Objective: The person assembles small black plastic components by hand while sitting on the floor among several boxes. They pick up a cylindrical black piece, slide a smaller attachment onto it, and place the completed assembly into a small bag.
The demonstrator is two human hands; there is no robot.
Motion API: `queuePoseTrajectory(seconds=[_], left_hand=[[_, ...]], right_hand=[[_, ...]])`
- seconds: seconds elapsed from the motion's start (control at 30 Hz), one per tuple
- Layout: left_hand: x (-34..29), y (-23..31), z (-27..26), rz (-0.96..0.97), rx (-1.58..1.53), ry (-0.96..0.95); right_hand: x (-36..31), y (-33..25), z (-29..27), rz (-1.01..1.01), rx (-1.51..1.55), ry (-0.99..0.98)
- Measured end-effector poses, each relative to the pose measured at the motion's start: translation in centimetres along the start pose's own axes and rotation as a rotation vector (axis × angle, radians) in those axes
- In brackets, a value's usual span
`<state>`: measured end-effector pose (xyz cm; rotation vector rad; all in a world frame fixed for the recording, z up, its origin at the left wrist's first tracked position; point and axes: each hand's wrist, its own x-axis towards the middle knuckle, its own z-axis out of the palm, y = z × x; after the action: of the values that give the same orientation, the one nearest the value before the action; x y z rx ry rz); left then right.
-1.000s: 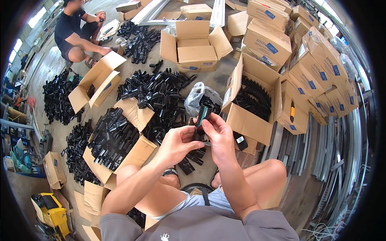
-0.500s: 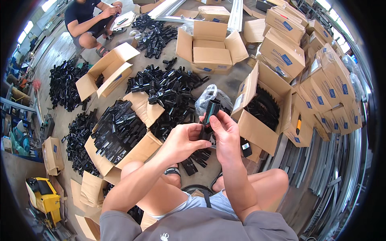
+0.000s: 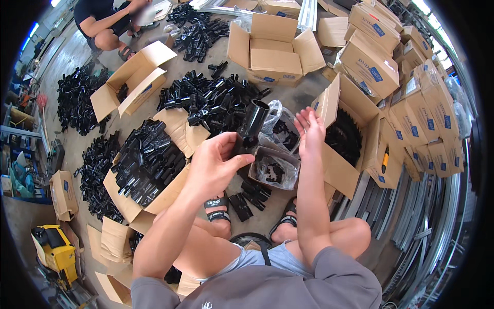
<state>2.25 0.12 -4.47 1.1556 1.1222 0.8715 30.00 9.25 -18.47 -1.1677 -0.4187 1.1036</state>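
In front of my chest, my left hand is closed around a glossy black tubular pipe fitting whose round open end points up. My right hand is raised away from it, fingers apart, with nothing visible in them. Below and between my hands stands a small carton lined with clear plastic, small black parts inside. Just behind it a clear plastic bag also holds small black pieces. To the right of my right hand, an open carton contains dark ridged parts, partly shaded.
Heaps of black fittings cover the floor ahead and left, and one fills an open carton. Cartons are stacked at right above metal profiles. Another person squats at far left. A yellow machine stands lower left.
My right hand has let go of the fitting and moved right and up, opening. My left hand keeps the fitting, now slightly further left. The small carton between them has come into sight.
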Motion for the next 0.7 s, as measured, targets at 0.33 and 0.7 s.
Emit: queuePoseTrajectory(seconds=[0.33,0.7], left_hand=[[1.8,0.7,-2.3,-0.03,0.035,0.079],[3.6,-0.6,-2.8,-0.208,0.056,0.078]], right_hand=[[13.7,17.5,-7.0,-0.039,-1.451,0.087],[15.7,21.4,-7.3,-0.322,-1.868,-0.061]])
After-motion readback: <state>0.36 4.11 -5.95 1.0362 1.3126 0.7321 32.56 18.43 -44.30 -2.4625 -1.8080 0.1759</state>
